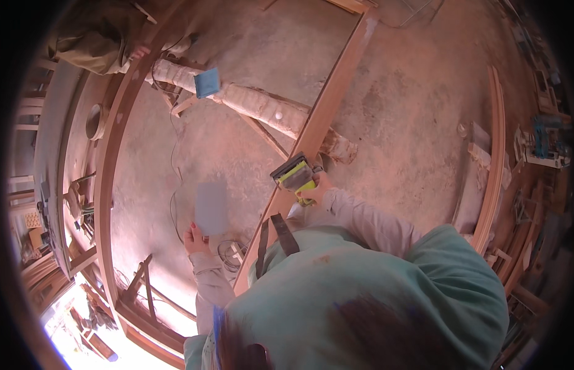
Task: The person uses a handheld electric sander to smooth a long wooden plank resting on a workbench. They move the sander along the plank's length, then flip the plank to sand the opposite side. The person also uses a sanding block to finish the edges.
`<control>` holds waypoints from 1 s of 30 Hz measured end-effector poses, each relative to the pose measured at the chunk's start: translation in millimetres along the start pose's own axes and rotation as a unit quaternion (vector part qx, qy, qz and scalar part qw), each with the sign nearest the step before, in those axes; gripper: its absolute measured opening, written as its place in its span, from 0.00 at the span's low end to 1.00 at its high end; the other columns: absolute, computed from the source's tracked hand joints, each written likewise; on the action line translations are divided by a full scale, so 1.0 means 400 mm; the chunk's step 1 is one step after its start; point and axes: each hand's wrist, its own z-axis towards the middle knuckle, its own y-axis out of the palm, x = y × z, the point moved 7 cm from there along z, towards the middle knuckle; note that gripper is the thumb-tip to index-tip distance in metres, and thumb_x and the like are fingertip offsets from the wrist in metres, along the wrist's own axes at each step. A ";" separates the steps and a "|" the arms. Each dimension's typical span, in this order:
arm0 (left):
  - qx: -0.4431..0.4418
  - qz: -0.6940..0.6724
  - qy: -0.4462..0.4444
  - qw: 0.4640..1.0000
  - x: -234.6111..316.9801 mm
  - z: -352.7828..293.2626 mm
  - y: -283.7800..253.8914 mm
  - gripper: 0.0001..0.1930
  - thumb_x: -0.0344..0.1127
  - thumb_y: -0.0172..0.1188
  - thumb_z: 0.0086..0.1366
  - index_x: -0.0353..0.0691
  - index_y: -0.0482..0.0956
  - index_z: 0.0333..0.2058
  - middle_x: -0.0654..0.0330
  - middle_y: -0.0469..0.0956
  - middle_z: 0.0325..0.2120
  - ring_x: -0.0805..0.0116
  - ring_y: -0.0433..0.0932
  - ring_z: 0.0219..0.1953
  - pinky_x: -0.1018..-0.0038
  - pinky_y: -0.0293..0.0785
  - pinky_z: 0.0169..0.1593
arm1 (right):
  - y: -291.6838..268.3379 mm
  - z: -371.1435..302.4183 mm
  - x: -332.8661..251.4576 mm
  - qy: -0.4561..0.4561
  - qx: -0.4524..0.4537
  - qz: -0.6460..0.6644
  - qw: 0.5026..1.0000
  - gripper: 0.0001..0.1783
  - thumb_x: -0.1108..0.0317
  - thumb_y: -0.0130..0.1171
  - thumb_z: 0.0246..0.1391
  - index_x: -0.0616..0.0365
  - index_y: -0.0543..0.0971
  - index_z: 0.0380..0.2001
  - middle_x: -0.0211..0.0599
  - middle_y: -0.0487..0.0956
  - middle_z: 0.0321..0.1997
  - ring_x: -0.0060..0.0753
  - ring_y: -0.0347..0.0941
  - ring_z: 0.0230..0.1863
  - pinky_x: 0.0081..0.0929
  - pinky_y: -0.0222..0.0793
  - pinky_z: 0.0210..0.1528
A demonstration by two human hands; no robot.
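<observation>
Nearest the camera, teal-clad shoulders are leaning over a long wooden beam (327,105) running diagonally up and right. On that beam, the right hand (316,192) is closing its grip around a yellow-and-black sander (294,172). Left of the beam, the left hand (196,237) is gripping a flat rectangular object (211,206), blurred.
</observation>
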 end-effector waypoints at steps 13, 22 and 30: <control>-0.083 -0.034 -0.037 0.995 -0.039 -0.046 0.172 0.14 0.47 0.63 0.67 0.42 0.75 0.35 0.68 0.77 0.30 0.78 0.74 0.33 0.78 0.74 0.38 | 0.024 0.086 0.133 -0.097 -0.086 0.018 0.991 0.50 0.66 0.80 0.28 0.69 0.62 0.54 0.48 0.77 0.50 0.38 0.74 0.54 0.34 0.69 0.58; -0.059 -0.003 -0.066 0.996 -0.061 -0.039 0.181 0.14 0.46 0.63 0.67 0.41 0.76 0.36 0.70 0.74 0.28 0.80 0.70 0.30 0.79 0.68 0.34 | -0.012 0.081 -0.047 -0.121 -0.091 -0.229 0.962 0.51 0.54 0.78 0.31 0.60 0.64 0.58 0.51 0.76 0.55 0.47 0.73 0.58 0.33 0.68 0.60; -0.054 -0.045 -0.105 0.992 -0.065 -0.043 0.227 0.13 0.45 0.62 0.68 0.41 0.76 0.38 0.68 0.76 0.31 0.76 0.74 0.34 0.76 0.73 0.40 | -0.018 0.064 -0.060 -0.135 -0.107 -0.201 0.964 0.53 0.55 0.79 0.31 0.61 0.63 0.59 0.53 0.75 0.56 0.49 0.71 0.60 0.36 0.67 0.61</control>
